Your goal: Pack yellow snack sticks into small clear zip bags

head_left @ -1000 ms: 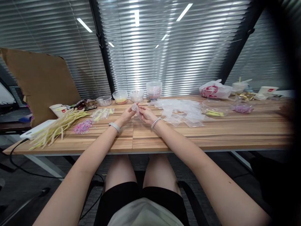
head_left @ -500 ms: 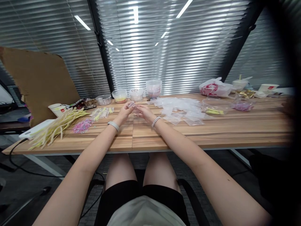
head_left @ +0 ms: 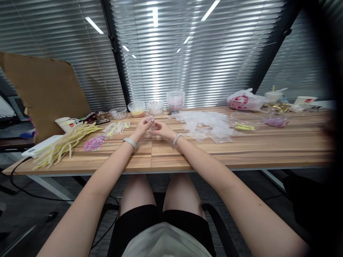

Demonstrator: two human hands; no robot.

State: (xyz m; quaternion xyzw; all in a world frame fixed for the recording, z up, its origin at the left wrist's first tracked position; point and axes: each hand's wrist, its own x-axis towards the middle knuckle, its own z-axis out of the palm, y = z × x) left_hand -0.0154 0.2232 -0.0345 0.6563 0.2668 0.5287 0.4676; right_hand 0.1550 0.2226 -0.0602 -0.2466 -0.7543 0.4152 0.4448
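My left hand [head_left: 142,127] and my right hand [head_left: 162,130] meet over the middle of the wooden table [head_left: 241,151]. Between their fingertips they pinch a small clear plastic bag [head_left: 151,123], held just above the tabletop. My left wrist wears a grey band, my right wrist a bead bracelet. A heap of the same clear bags [head_left: 205,123] lies to the right of my hands. Small pink and purple rings [head_left: 94,142] lie in a pile to the left, beside long yellow strips [head_left: 64,144].
Several clear tubs [head_left: 175,100] stand along the back edge by the blinds. Paper cups [head_left: 65,124] and brown cardboard [head_left: 45,91] sit at the left. A clear tray with yellow pieces [head_left: 245,123], a printed plastic bag [head_left: 245,101] and more cups sit at the right.
Both hands have sunk slightly toward the tabletop with the small bag, and my right hand's fingers have drawn in closer to it. The view has tilted up a little.
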